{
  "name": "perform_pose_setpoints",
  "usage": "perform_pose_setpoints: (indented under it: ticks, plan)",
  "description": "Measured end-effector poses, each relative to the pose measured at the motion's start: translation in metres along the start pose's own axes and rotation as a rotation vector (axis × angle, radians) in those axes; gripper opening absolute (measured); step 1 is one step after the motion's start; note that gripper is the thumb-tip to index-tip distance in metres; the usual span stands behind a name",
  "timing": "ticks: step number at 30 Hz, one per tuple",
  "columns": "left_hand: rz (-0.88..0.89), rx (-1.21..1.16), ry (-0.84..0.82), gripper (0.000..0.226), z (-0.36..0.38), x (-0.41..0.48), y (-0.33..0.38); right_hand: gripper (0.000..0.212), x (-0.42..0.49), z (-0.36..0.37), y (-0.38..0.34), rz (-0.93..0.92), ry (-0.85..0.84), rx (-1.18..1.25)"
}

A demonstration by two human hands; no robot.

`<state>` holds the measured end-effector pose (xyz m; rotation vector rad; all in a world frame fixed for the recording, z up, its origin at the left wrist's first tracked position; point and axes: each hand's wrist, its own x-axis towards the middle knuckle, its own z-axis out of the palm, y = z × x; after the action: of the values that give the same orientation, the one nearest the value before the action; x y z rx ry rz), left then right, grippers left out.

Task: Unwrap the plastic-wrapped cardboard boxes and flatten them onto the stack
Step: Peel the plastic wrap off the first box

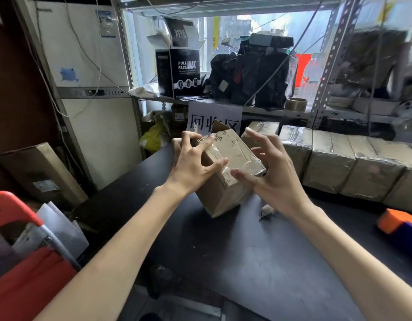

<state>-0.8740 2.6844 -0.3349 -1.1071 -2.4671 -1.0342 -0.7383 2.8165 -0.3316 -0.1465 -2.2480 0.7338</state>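
Head view: left hand (192,166) grips the tilted box (232,154) at its far end; right hand (276,181), fingers spread, perhaps touches the near end.

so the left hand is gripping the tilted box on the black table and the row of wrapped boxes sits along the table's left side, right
Not quite. The head view shows the row of wrapped boxes along the right side of the black table, not the left. The left hand does grip the tilted box on that table.
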Motion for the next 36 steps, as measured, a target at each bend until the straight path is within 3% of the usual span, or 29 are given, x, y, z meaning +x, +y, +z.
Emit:
perform_pose_setpoints:
  ticks: [4, 6, 12, 18, 23, 28, 36]
  plan:
    - [0.065, 0.059, 0.033, 0.060, 0.005, 0.004, 0.007, 0.053, 0.003, 0.008, -0.002, 0.078, -0.120, -0.288]
    - [0.097, 0.096, 0.001, 0.065, 0.004, 0.008, 0.008, 0.044, 0.004, 0.007, 0.001, 0.122, -0.084, -0.228]
    - [0.184, 0.040, -0.178, 0.114, 0.012, 0.009, 0.008, 0.026, 0.007, -0.005, 0.014, 0.236, -0.052, -0.134]
    - [0.329, 0.020, -0.147, 0.142, 0.046, 0.014, 0.021, 0.025, -0.001, -0.017, 0.036, 0.392, 0.067, 0.195]
    - [0.362, 0.050, -0.020, 0.132, 0.070, 0.023, 0.032, 0.026, -0.005, -0.030, 0.044, 0.379, 0.045, 0.200]
    - [0.378, 0.186, -0.080, 0.132, 0.071, 0.031, 0.048, 0.019, -0.006, -0.035, 0.046, 0.402, 0.081, 0.146]
    - [0.410, 0.202, -0.086, 0.127, 0.076, 0.037, 0.050, 0.034, -0.014, -0.035, 0.039, 0.299, 0.161, 0.008]
